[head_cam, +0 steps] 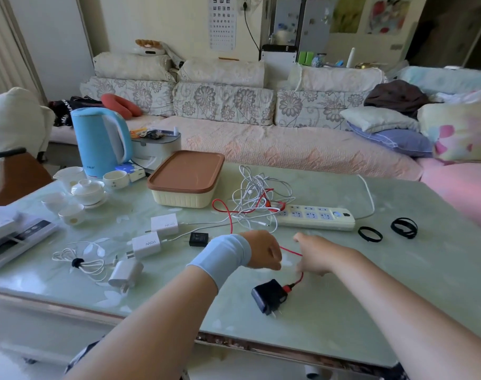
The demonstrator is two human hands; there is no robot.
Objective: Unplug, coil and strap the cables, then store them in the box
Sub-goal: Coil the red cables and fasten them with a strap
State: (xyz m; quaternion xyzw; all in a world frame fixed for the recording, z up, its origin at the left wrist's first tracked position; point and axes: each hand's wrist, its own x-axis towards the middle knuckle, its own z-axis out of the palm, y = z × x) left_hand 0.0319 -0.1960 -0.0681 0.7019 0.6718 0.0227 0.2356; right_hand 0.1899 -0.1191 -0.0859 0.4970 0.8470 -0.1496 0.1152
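A red cable runs from the tangle of white cables beside the power strip down to a black charger lying near the table's front edge. My left hand, in a light blue wristband, is closed on the red cable. My right hand pinches the same cable just to the right, a short stretch taut between them. A white cable, coiled and strapped, lies at the left by a white plug. The cream box with a brown lid stands closed behind.
Two white chargers and a small black adapter lie left of my hands. Two black straps sit right of the power strip. A blue kettle and tea cups fill the far left. A sofa lies beyond the table.
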